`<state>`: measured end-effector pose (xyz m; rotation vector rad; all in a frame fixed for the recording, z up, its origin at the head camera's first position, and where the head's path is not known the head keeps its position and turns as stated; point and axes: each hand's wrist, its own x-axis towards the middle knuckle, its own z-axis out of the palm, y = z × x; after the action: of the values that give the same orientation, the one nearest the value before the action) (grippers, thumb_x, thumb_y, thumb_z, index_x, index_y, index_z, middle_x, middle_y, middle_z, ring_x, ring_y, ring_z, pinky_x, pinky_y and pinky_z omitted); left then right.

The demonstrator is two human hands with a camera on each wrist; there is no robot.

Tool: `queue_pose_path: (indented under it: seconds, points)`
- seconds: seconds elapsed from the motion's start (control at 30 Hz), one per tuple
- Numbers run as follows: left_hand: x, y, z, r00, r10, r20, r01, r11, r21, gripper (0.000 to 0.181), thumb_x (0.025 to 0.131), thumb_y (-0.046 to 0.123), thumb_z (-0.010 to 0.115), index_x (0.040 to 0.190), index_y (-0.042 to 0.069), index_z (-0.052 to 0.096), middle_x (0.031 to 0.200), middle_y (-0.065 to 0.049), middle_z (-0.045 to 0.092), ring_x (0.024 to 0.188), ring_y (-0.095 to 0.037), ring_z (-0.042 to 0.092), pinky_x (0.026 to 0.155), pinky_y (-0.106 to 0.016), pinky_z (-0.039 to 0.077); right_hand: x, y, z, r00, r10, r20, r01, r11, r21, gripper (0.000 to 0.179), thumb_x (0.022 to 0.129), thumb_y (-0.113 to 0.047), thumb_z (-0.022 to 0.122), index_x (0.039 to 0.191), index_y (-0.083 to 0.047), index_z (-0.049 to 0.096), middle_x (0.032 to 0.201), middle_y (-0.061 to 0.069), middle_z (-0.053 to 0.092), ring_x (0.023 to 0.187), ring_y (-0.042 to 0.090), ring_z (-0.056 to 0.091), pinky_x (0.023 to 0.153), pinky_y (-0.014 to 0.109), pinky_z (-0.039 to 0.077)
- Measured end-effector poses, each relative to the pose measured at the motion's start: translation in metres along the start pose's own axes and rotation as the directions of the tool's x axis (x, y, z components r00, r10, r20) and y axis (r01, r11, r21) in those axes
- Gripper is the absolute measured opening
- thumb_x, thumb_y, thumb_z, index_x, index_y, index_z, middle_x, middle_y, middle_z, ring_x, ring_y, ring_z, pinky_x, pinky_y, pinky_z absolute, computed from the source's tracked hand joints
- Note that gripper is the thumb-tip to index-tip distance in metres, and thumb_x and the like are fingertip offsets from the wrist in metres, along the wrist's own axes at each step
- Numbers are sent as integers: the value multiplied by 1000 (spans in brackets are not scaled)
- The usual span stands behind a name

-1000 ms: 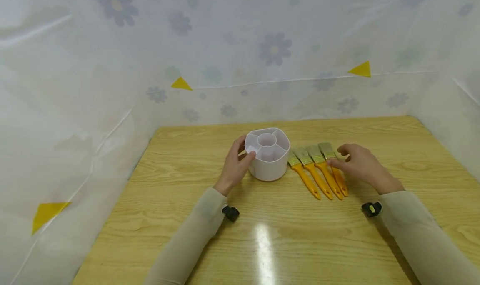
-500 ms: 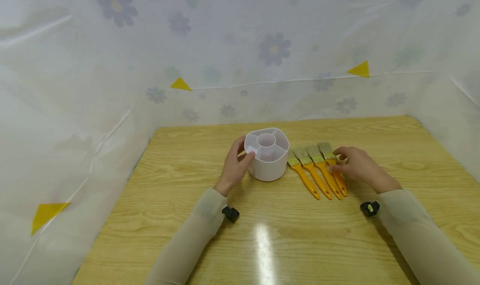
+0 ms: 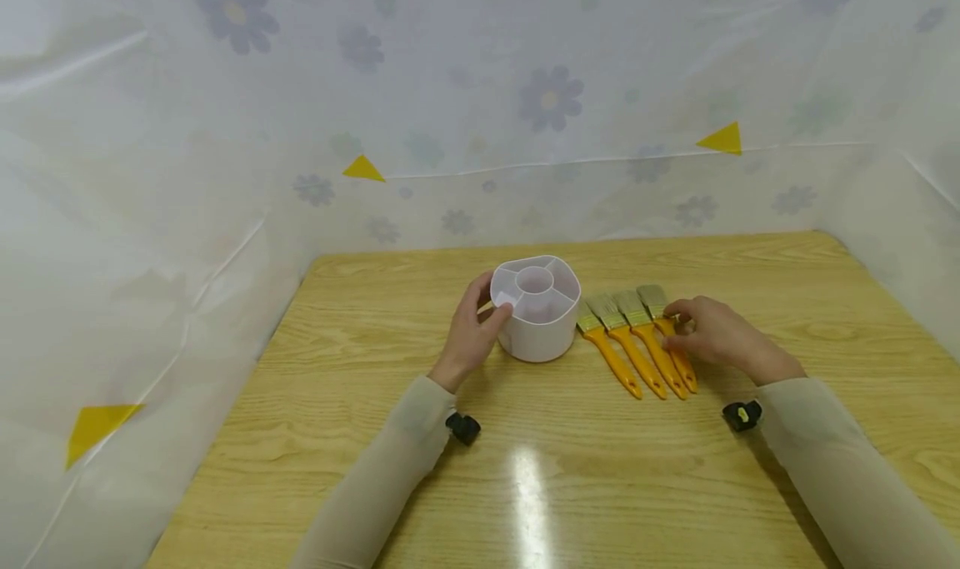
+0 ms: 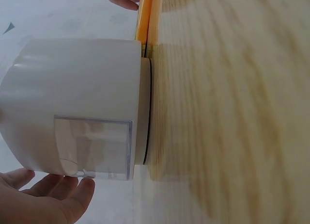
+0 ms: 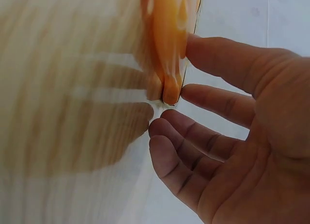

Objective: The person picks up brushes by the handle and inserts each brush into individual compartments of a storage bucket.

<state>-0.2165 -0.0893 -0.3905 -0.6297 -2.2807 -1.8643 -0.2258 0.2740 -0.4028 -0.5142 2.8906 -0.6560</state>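
Note:
A white round desk organizer (image 3: 540, 336) with several compartments around a central tube stands upright on the wooden table. My left hand (image 3: 471, 332) holds its left side, the thumb at the rim; in the left wrist view those fingers (image 4: 82, 197) lie against the wall beside a clear window. To the organizer's right, several paintbrushes (image 3: 617, 361) with orange handles lie side by side, bristles away from me. My right hand (image 3: 716, 336) pinches the rightmost paintbrush (image 3: 678, 361) below its bristles. In the right wrist view the thumb and index finger meet the orange handle (image 5: 169, 40), other fingers loosely bent.
The wood-grain table (image 3: 420, 486) reaches to a white flowered sheet (image 3: 450, 94) at the back. More sheeting encloses the left and right sides. Yellow triangles (image 3: 365, 169) mark the sheet. A black wrist device (image 3: 462, 427) sits at the left cuff, another (image 3: 742, 416) at the right.
My right hand has come down slightly toward me, and its thumb and index finger have closed in on the rightmost paintbrush. The left hand and the organizer have stayed put.

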Motion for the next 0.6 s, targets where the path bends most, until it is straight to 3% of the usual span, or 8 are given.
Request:
queue_pose_path:
  seconds: [0.2,0.6]
  points:
    - [4,-23,3,1000,-7,-28,8,1000,26,53,96,13,56,144,2,36,139,-17,45,128,-31,45,101,-44,42,-1,0,1,1000,3,10,-3,1000,0,48,88,-23,69,124,6,56,110,27,61,102,44,55,83,58,45]
    - [2,-22,4,999,-18,-43,19,999,29,52,95,15,56,143,6,38,137,-11,47,126,-25,46,100,-42,42,-2,4,-1,1000,2,28,-2,1000,-7,44,87,-9,64,126,9,52,110,29,59,101,46,55,80,57,47]
